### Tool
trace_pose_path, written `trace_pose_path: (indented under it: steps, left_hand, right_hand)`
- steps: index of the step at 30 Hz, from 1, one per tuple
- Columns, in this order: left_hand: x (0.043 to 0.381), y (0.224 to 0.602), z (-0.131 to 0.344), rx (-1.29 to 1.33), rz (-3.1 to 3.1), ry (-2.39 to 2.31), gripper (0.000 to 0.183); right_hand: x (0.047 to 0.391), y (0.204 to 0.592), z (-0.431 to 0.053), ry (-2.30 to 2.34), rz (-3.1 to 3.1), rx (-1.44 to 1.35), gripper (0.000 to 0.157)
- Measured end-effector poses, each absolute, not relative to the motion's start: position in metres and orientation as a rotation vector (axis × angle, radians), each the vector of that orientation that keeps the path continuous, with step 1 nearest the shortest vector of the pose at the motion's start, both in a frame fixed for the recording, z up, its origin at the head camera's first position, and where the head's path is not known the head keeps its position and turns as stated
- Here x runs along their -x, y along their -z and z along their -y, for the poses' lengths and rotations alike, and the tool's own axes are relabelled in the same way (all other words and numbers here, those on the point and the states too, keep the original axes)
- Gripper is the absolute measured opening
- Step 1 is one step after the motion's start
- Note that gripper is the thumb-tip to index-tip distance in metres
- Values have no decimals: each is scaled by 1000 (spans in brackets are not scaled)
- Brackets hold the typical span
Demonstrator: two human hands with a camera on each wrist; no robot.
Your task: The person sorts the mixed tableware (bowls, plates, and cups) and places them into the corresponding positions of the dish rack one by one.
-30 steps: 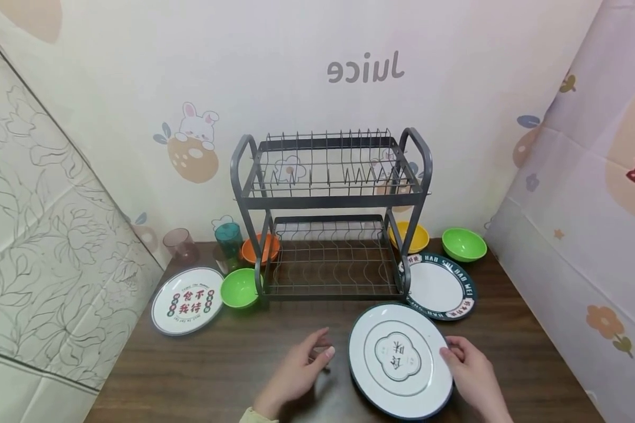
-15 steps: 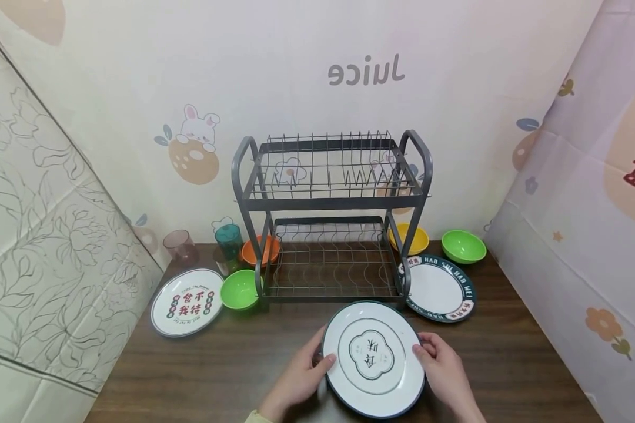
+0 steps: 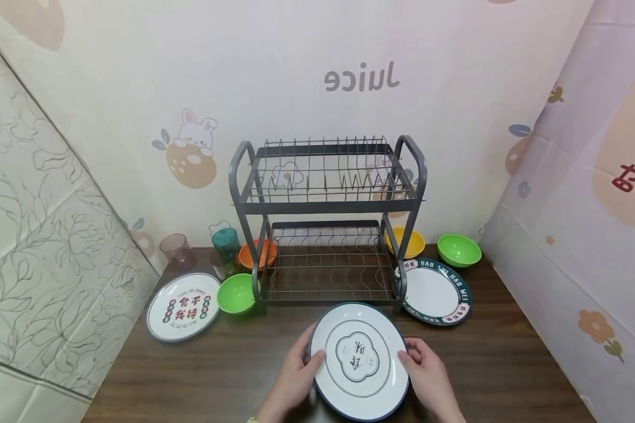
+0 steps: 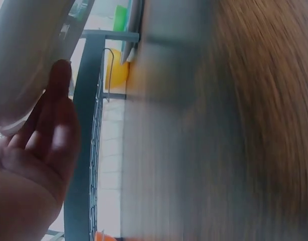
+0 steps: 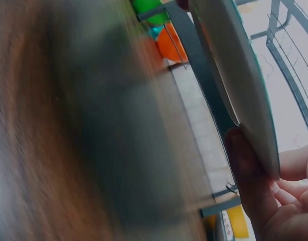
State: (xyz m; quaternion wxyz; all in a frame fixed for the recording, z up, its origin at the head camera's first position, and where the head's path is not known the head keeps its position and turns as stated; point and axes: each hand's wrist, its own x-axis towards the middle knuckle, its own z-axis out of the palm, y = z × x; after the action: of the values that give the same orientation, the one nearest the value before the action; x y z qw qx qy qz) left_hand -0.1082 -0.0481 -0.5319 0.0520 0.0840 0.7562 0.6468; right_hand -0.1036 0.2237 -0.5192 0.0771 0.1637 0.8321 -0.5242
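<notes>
Left hand and right hand pinch opposite sides of a white, dark-rimmed plate, held above the table near its front edge. Just behind stands a dark two-tier rack; a red-lettered plate lies near the table's left edge, a green-rimmed plate at the rack's right side.

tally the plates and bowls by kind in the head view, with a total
Plates: 3
Bowls: 4
Total: 7
</notes>
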Motion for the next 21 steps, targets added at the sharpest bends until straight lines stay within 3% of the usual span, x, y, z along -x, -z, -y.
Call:
trace_pose_path:
  steps: [11, 21]
  left_hand:
    - [110, 520, 53, -151, -2259, -2241, 41]
    - [114, 512, 62, -267, -2222, -2424, 25]
  right_hand:
    - [98, 525, -196, 1787, -2314, -470, 31]
    - [98, 516, -188, 1675, -2468, -276, 45]
